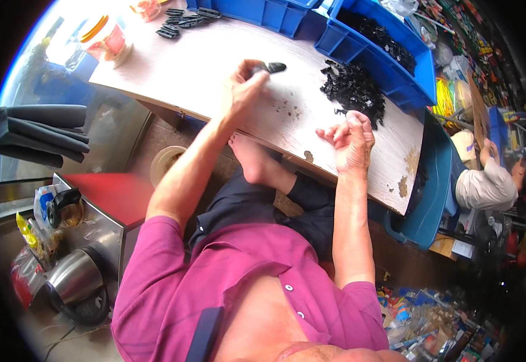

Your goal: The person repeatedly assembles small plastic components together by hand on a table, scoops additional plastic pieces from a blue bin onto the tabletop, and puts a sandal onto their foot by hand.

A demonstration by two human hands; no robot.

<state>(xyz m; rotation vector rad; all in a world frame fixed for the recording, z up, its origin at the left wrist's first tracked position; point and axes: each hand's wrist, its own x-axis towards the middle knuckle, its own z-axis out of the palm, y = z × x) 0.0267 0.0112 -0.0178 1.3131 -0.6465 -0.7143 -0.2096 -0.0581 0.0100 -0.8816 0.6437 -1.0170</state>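
Note:
My left hand [245, 89] is closed around a small dark plastic part [276, 67], whose rounded black end sticks out past the fingers above the white table [184, 69]. My right hand [353, 143] pinches a tiny black piece [340, 112] between thumb and forefinger, with the other fingers loosely curled. Just beyond it lies a heap of small black pieces [356, 90]. Several longer black parts [186, 22] are grouped at the table's far left. The exact kind of these parts is too small to make out.
A blue bin [389, 77] of black pieces stands behind the heap, another blue bin [263, 18] left of it. At the far left is an orange-lidded jar [105, 41]. A teal tub [426, 208] adjoins the right edge. Another person [486, 184] sits farther right.

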